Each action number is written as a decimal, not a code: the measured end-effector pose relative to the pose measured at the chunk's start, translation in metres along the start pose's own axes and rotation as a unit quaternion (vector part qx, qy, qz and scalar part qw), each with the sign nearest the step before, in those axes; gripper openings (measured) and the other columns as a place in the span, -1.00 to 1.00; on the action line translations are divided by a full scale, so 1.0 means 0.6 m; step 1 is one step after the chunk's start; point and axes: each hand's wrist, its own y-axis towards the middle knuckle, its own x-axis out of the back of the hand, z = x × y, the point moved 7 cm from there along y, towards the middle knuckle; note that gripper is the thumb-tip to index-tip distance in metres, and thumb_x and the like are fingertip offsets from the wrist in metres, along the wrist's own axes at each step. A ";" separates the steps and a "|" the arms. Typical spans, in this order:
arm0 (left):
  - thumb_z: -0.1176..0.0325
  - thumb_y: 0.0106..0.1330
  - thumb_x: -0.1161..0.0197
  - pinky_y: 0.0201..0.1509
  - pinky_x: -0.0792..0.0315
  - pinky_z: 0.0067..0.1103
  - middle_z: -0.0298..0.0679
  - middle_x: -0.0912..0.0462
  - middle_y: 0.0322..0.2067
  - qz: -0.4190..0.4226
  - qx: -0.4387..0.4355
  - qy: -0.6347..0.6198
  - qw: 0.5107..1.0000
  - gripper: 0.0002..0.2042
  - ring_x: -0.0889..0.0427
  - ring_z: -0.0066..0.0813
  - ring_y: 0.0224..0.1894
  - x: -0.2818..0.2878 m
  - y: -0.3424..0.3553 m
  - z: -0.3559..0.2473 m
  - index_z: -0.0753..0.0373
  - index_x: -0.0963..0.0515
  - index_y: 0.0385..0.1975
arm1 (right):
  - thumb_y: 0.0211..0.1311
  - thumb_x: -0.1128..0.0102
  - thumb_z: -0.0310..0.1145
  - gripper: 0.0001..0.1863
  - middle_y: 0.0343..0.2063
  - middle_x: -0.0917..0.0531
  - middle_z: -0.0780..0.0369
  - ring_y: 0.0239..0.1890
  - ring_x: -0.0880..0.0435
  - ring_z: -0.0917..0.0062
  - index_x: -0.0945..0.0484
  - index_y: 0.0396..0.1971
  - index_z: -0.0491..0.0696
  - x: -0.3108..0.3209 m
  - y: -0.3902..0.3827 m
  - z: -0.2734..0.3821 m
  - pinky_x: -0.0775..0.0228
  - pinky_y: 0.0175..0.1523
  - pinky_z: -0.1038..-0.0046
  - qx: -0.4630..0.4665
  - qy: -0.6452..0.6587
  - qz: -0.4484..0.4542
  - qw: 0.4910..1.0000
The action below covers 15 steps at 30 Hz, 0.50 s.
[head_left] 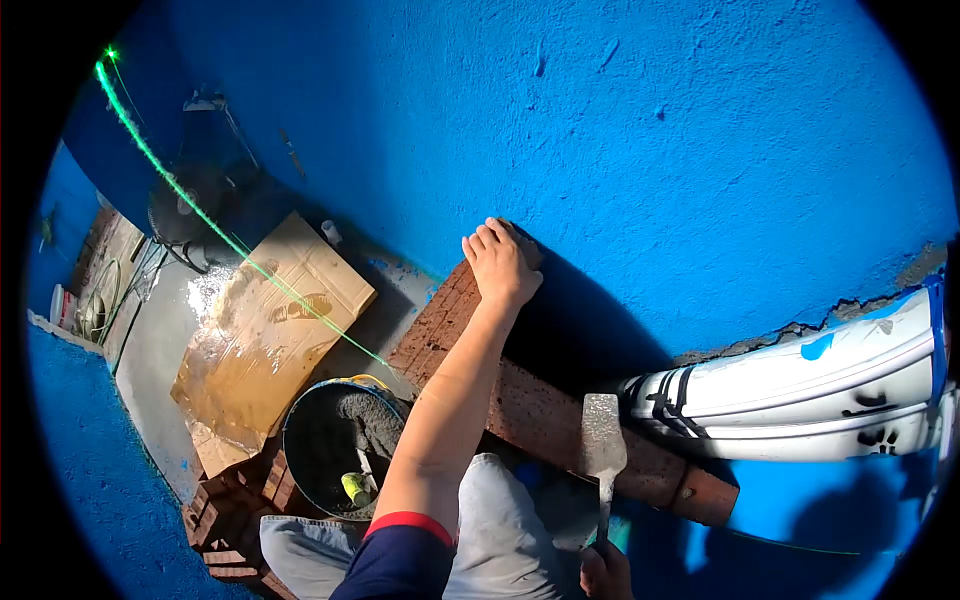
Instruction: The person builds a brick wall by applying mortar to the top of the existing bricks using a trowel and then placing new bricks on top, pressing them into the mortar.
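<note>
Now our left fingers [487,238] are hugging bricks [440,318] at twelve o'clock, right fingers [600,578] squeezing a trowel [603,437] at five; rough pushing could shift bricks.

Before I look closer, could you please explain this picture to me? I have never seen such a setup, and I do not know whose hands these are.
There is no machine here: these are a person's own bare hands. The picture comes from a wide camera worn on their head, looking down, so straight edges bend. The left hand rests at the end of the brickwork, beside the blue wall; whether it grips a brick is unclear. The right hand holds a trowel. To the left are flattened cardboard and a bucket containing grey material.
</note>
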 end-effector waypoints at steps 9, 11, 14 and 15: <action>0.14 -0.24 -0.49 0.43 0.05 -0.16 0.12 -0.28 0.10 0.045 0.048 0.018 0.998 0.06 -0.24 0.08 0.23 -0.011 0.011 0.006 0.54 -0.03 0.26 | 0.43 -0.02 -0.16 -0.73 -0.68 -0.35 0.45 -0.66 -0.31 0.73 -0.41 -0.45 0.03 -0.019 0.004 0.048 -0.13 -0.55 0.58 0.056 0.020 -0.001 0.998; 0.09 -0.24 -0.51 0.44 0.07 -0.15 0.11 -0.28 0.10 0.045 0.042 0.023 0.998 0.09 -0.23 0.08 0.25 -0.007 0.011 0.010 0.53 -0.03 0.27 | 0.43 -0.03 -0.16 -0.72 -0.70 -0.34 0.44 -0.68 -0.28 0.73 -0.41 -0.47 0.02 -0.027 0.008 0.050 -0.12 -0.57 0.58 0.025 0.075 0.002 0.997; -0.08 -0.23 -0.54 0.47 0.18 -0.08 0.19 -0.13 0.27 0.085 0.045 0.016 0.995 0.19 -0.05 0.13 0.38 0.006 -0.010 0.033 0.52 0.02 0.32 | 0.38 -0.13 -0.17 -0.76 -0.68 -0.38 0.42 -0.67 -0.33 0.72 -0.41 -0.29 -0.03 -0.015 0.042 0.101 -0.19 -0.57 0.61 0.111 -0.056 0.019 0.992; -0.13 -0.22 -0.53 0.47 0.22 -0.06 0.22 -0.07 0.32 0.069 0.036 -0.009 0.997 0.22 0.03 0.15 0.42 0.020 -0.012 0.019 0.52 0.04 0.33 | 0.38 -0.13 -0.17 -0.76 -0.68 -0.38 0.42 -0.67 -0.33 0.72 -0.41 -0.29 -0.03 -0.004 0.046 0.129 -0.19 -0.57 0.61 0.121 -0.074 0.004 0.990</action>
